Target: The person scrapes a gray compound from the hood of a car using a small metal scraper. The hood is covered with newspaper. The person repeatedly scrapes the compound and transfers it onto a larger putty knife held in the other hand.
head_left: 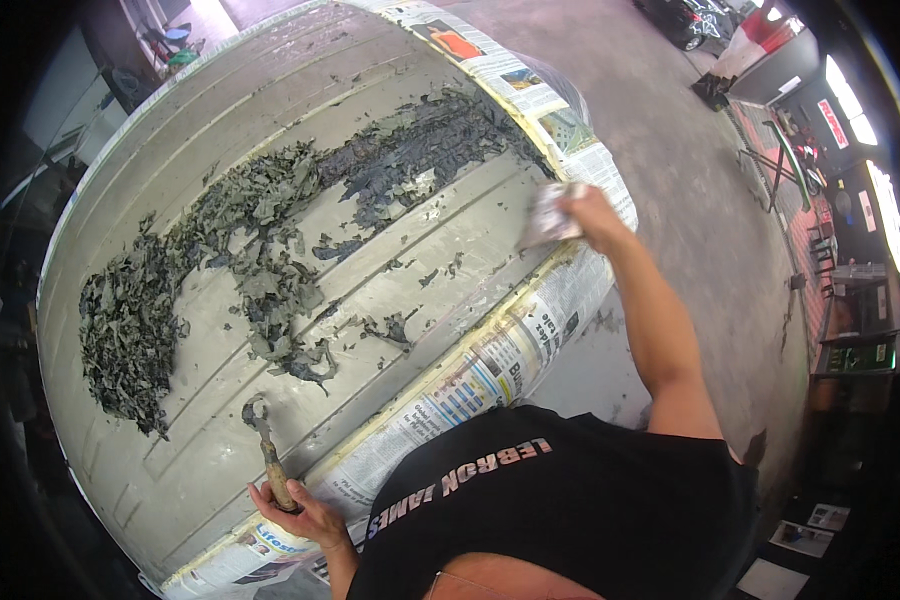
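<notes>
My left hand [315, 518] is closed around the worn handle of a scraper [273, 462], whose dirty blade end lies over the panel near its front edge. Out to the right, my right hand [598, 215] grips a crumpled whitish rag or wad of paper [548, 218], blurred by motion, at the right edge of the panel. Between my hands spreads a large ribbed grey-beige panel [210, 320], like a vehicle roof. Curled flakes of dark peeled paint [130, 340] lie heaped at its left and across its middle, with smaller scraps scattered nearer me.
Newspaper sheets [515, 345] and yellow masking tape [400, 388] border the panel. Beyond its right side are a concrete floor [690, 220], a green-and-black stand [785, 165] and wall shelving [855, 270]. Part of a dark car [682, 22] shows at the far right.
</notes>
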{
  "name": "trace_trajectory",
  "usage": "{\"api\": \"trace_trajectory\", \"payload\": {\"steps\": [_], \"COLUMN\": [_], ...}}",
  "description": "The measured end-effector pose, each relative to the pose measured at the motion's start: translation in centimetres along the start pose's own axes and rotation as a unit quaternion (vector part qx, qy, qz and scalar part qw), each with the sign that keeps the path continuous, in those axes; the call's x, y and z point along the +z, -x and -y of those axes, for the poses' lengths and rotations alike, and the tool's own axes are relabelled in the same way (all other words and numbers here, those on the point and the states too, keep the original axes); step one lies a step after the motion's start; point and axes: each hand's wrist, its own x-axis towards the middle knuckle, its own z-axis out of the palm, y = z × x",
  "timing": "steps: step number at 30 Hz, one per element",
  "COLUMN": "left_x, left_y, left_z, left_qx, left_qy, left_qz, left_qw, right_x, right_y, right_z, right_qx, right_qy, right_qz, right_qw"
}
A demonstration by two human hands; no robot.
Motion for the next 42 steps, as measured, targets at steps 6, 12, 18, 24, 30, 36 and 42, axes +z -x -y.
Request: {"api": "trace_trajectory", "payload": {"steps": [6,12,18,24,30,36,42], "left_x": [-0.1,0.4,3.1,3.6,6.0,7.4,5.9], "left_y": [0.1,-1.7,-11.4,-17.9,-19.1,-19.9,-18.9], "left_z": [-0.8,-1.1,-10.3,-15.3,-14.6,-9.1,-12.1], "left_qx": [-0.016,-0.111,-0.02,-0.054,-0.067,-0.027,-0.004], "left_qy": [-0.001,0.132,0.216,0.371,0.368,0.107,0.14], "left_qz": [-0.024,-0.063,-0.04,-0.011,0.015,0.008,0.014], "left_qw": [1.0,0.983,0.975,0.927,0.927,0.994,0.99], "right_x": [8.5,14.9,24.0,26.6,27.8,26.7,26.5], "right_y": [5.9,10.1,12.3,15.6,15.6,17.3,16.3], "right_z": [2.7,6.3,7.4,9.9,10.0,13.8,12.8], "right_qx": [-0.031,-0.206,-0.487,-0.489,-0.508,-0.496,-0.462], "right_qy": [-0.063,-0.062,0.185,0.179,0.092,0.092,-0.021], "right_qz": [0.147,0.203,0.134,0.16,0.18,0.141,0.169], "right_qw": [0.987,0.955,0.843,0.839,0.837,0.852,0.87]}}
